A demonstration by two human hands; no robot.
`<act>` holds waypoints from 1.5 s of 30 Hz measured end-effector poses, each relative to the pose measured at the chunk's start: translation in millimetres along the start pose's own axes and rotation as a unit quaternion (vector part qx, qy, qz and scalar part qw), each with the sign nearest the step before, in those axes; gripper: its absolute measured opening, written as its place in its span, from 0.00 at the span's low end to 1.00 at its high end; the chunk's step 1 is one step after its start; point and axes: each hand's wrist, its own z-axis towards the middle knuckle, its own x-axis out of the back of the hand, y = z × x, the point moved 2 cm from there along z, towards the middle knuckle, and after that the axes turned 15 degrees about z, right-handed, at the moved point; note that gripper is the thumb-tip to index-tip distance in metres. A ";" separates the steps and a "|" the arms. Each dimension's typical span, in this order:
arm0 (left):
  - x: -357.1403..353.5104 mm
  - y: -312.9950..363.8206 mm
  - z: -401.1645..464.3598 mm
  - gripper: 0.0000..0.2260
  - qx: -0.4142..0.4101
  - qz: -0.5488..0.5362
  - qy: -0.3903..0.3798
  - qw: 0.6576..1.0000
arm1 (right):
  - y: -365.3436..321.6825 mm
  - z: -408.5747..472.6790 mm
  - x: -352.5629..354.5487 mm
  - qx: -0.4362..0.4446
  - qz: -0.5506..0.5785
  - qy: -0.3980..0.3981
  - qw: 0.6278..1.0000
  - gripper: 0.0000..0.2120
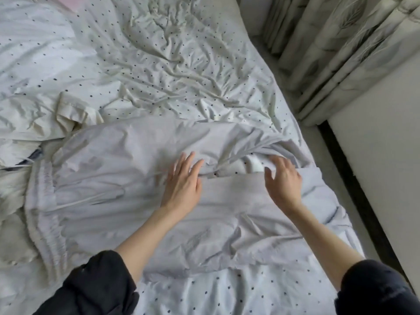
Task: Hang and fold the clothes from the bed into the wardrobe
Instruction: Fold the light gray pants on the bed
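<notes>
Grey garment [127, 178] lying crosswise, hands [181, 185] flat

so the bed [159, 64] in front of me has a crumpled white sheet with little dark dots all over. lying right on it is a pale grey garment [127, 178], spread out wide and wrinkled, elastic waistband at its left end. just left of the garment there's a bunched cream piece of cloth [75, 110], touching it, also straight on the sheet
</notes>
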 end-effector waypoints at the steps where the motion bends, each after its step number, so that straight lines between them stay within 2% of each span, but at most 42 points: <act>1: -3.9 21.4 15.1 0.20 -0.004 0.001 0.009 1.000 | 22.0 13.9 14.0 -0.015 0.003 0.022 1.000 0.19; 3: -11.3 63.5 49.7 0.21 -0.008 -0.009 0.005 1.000 | 64.1 45.5 37.1 -0.058 0.020 0.029 0.998 0.23; 4: -14.2 82.7 66.7 0.22 -0.011 -0.018 0.001 1.000 | 85.4 61.8 44.5 -0.072 0.023 0.007 0.997 0.26; 7: -26.9 129.6 121.8 0.22 -0.066 0.024 0.024 0.997 | 140.7 110.0 50.3 -0.109 0.010 -0.128 0.986 0.35; 8: -29.9 141.3 137.0 0.23 -0.090 0.052 0.016 0.994 | 152.4 121.5 45.7 -0.123 0.023 -0.179 0.976 0.34; 9: -29.9 147.3 146.1 0.25 -0.106 0.070 0.009 0.992 | 154.8 127.2 39.1 -0.130 0.040 -0.216 0.967 0.27; 11: -40.8 172.4 170.3 0.28 -0.125 0.102 -0.057 0.985 | 169.8 141.1 29.4 -0.131 0.049 -0.244 0.960 0.06; 13: -45.8 185.1 181.2 0.27 -0.119 0.139 -0.113 0.977 | 171.1 148.3 21.0 -0.099 0.041 -0.252 0.962 0.06; 14: -45.2 194.3 188.1 0.22 -0.112 0.151 -0.113 0.976 | 173.1 156.3 25.4 -0.085 0.042 -0.237 0.967 0.04; 16: -33.4 202.1 197.8 0.13 -0.079 0.131 -0.060 0.986 | 170.4 170.0 39.7 -0.054 0.069 -0.191 0.978 0.01; 18: -14.4 204.6 207.1 0.13 -0.028 0.105 -0.003 0.994 | 162.1 188.4 61.6 -0.021 0.109 -0.133 0.985 0.04; 20: 6.4 208.8 218.5 0.12 -0.016 0.089 0.073 0.993 | 143.4 208.9 89.0 0.067 0.092 -0.056 0.992 0.09; 22: 26.3 215.3 231.8 0.11 -0.020 0.078 0.143 0.986 | 121.4 229.0 117.2 0.190 0.061 0.062 0.978 0.11; 24: 37.5 216.5 239.2 0.09 -0.010 0.070 0.192 0.979 | 106.1 242.7 133.7 0.277 0.027 0.161 0.947 0.10; 26: 41.7 221.2 240.5 0.08 -0.004 0.058 0.208 0.976 | 105.8 248.1 142.2 0.313 0.016 0.215 0.925 0.12; 28: 28.7 227.9 230.6 0.07 -0.028 0.065 0.186 0.980 | 118.8 241.1 140.1 0.319 0.016 0.229 0.920 0.12; 30: 2.8 237.5 212.6 0.07 -0.068 0.095 0.118 0.986 | 147.1 224.4 123.9 0.302 0.011 0.190 0.934 0.11; 32: -26.1 244.1 194.2 0.05 -0.102 0.140 0.037 0.984 | 183.7 201.8 97.4 0.269 -0.011 0.102 0.958 0.10; 33: -37.3 246.6 187.6 0.08 -0.110 0.155 0.010 0.982 | 201.7 190.8 84.3 0.240 -0.020 0.055 0.969 0.12; 35: -51.7 247.6 181.5 0.15 -0.117 0.169 -0.019 0.979 | 229.7 174.2 65.2 0.160 -0.021 -0.042 0.986 0.22; 37: -56.8 246.1 182.3 0.15 -0.122 0.175 -0.013 0.977 | 240.5 172.2 58.4 0.105 -0.007 -0.087 0.991 0.28; 40: -54.1 243.3 186.9 0.12 -0.131 0.173 0.003 0.976 | 237.1 191.6 61.7 0.096 -0.006 -0.070 0.993 0.30; 42: -49.9 235.8 191.6 0.03 -0.099 0.148 0.027 0.984 | 235.4 216.5 62.5 0.108 -0.035 -0.077 0.991 0.28; 45: -38.5 222.3 210.5 0.07 -0.033 0.126 0.058 0.990 | 231.7 255.9 64.9 0.103 -0.122 -0.141 0.977 0.24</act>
